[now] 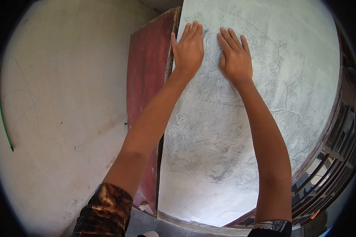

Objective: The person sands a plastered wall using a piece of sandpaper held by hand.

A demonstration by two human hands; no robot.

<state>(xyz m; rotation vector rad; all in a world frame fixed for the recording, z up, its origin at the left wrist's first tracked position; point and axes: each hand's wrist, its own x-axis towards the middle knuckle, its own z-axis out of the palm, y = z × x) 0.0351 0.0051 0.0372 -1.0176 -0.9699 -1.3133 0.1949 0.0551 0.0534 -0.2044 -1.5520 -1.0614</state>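
Both arms reach up and forward to a pale, cracked plaster wall (225, 130). My left hand (189, 51) lies flat against it near its left edge, fingers spread and pointing up, the thumb or outer finger close to the red door edge. A little to the right, my right hand (236, 55) rests on the same wall with fingers stretched out. Neither hand holds anything. The plaster between and below them is rough, with grey smudges and thin cracks.
A worn dark-red door panel (148, 75) stands left of the plaster wall. Farther left is a beige wall (67, 98) with a green cable (4, 118). Dark window bars (324, 170) curve along the right. Grey floor tiles (172, 228) show at the bottom.
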